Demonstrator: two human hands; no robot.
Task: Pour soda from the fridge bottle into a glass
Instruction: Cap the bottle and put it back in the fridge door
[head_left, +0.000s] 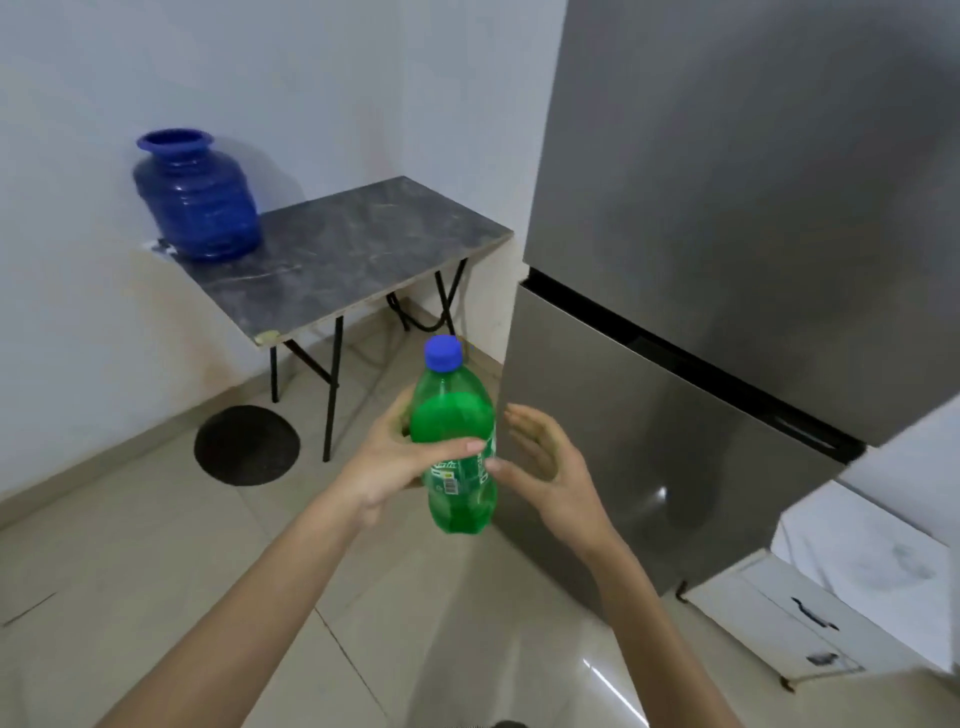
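Observation:
A green soda bottle (457, 452) with a blue cap stands upright in mid-air at the centre of the view, cap on. My left hand (400, 462) wraps around its middle from the left, fingers across the label. My right hand (545, 462) hovers just to the bottle's right with fingers spread, thumb close to the label; whether it touches is unclear. The grey fridge (727, 260) stands to the right with both doors closed. No glass is in view.
A small dark marble-top folding table (353, 249) stands against the wall at left, with a blue plastic water pot (197, 197) on its far corner. A round black mat (247, 445) lies on the tiled floor. A white cabinet (857, 597) sits at lower right.

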